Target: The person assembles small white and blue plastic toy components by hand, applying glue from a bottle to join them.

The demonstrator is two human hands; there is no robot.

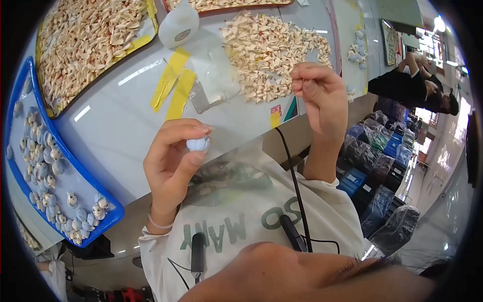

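Observation:
Between the thumb and fingertips of my left hand (168,163) is a small light-blue rounded piece (197,144), held just over the near edge of the table. My right hand (322,95) is raised at the right end of a loose pile of small cream pointed pieces (266,55). Its thumb and fingertips are pinched together, and whatever they hold is too small or hidden to make out. A wide gap separates the two hands.
A blue tray (85,156) at the left holds several small blue-and-cream figures (43,151). Behind it stands a yellow-edged tray (95,45) full of cream pieces. A white bottle (179,24), yellow tape strips (173,85) and a hanging black cable (292,176) are nearby. Another person (412,85) works at far right.

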